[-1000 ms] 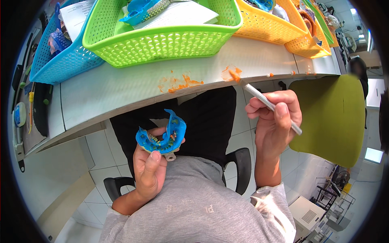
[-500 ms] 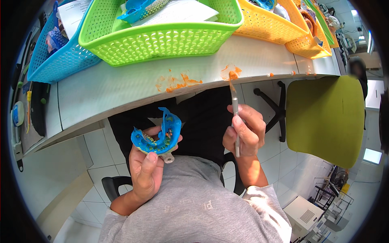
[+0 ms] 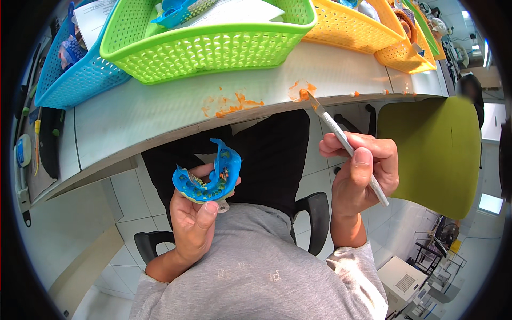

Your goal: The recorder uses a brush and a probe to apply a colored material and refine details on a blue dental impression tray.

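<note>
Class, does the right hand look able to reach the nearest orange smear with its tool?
Probably yes: the tool in the right hand has its tip at the smear; nothing visible blocks it.

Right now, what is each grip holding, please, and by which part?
The left grip holds the blue impression by its near edge; the right grip, the slim tool by its handle.

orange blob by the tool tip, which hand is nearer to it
Right. The right hand is below and to the right of the orange blob, holding a silvery tool to it; the left hand is farther off, lower left, holding the blue mould.
</note>
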Demonstrator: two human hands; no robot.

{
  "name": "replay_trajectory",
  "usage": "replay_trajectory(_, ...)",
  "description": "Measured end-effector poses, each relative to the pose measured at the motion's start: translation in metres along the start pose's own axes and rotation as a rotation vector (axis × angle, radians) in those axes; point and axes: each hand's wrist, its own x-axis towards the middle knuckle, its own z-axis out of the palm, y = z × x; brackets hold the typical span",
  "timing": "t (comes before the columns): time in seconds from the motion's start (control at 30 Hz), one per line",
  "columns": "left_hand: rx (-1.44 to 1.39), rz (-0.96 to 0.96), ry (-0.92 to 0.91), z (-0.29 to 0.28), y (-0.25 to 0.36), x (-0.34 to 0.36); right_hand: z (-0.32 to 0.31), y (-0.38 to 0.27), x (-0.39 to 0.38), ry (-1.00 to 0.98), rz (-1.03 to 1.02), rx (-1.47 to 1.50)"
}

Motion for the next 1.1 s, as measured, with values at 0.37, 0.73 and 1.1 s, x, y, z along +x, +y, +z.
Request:
replay_trajectory(0.37,-0.025,0.008,-0.047,-0.006,0.002,-0.001,0.005,-0.004,-0.002,-0.007,0.065,-0.004)
replay_trajectory(0.73,-0.017,0.061,-0.077,-0.002,0.014,0.006,-0.004,-0.012,-0.006,-0.119,0.291,0.404)
replay_trajectory(1.1,0.079,0.104,-0.027,0.003,0.014,-0.004,-0.011,-0.034,-0.013,-0.285,0.024,0.113)
